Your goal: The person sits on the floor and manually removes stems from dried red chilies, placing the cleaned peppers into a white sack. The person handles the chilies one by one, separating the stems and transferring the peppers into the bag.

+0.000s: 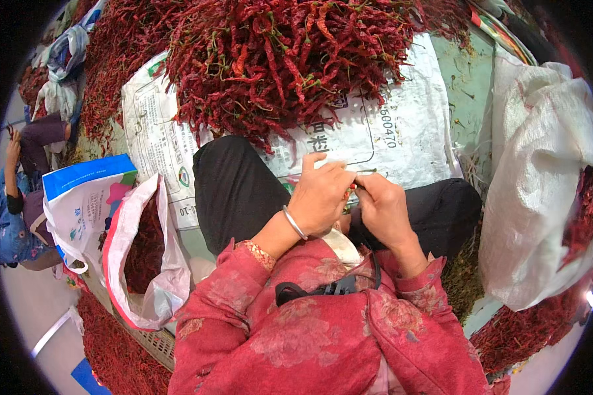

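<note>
My left hand (321, 195), with a silver bangle at its wrist, is curled above my lap around some dried red chili peppers (349, 191). Only a little red shows between my two hands. My right hand (384, 205) meets it from the right, thumb and forefinger pinched on a pepper's end; the fingers mostly hide that piece. In front of my crossed legs rises a big heap of dried red chili peppers (286, 64), many with pale stems. It lies on a white woven sack (415, 133) with printed writing, spread flat.
On the left stand a white-and-blue bag (81, 197) and an open white sack (170, 296) holding dried chilies. A tall white woven sack (529, 187) stands at right. Loose stems (457, 108) dot the green floor (469, 64). Another person (17, 217) sits at far left.
</note>
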### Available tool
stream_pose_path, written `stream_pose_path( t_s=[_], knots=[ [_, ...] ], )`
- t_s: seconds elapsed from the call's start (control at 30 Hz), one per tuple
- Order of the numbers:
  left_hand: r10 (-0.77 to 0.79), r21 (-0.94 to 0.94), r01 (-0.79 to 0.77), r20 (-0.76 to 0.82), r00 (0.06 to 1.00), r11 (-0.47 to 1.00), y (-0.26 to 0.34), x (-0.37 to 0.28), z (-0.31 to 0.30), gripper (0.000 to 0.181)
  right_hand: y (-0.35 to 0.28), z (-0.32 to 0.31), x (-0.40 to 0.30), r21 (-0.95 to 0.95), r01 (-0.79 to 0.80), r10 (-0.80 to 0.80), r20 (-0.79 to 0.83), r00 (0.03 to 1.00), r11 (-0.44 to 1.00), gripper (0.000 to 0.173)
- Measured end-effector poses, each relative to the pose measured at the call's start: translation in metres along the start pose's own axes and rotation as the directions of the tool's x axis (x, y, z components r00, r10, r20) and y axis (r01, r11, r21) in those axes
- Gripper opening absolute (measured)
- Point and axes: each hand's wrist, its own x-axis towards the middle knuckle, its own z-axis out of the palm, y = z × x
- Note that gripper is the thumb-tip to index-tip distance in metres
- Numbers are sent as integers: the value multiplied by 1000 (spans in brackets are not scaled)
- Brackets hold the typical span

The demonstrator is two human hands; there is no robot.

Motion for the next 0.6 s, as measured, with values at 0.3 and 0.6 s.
stream_pose_path(
  t_s=[0.3, 0.6],
  knots=[
    [-495, -862, 506, 448, 744, -19, -24, 4, 1, 20, 56, 7, 45, 779, -470, 611, 144, 779, 416, 11],
    [-805, -964, 80, 257, 535, -254, -51, -3, -8, 11, -28, 47, 148, -365, 194, -275, -182, 944, 910, 19]
  ],
)
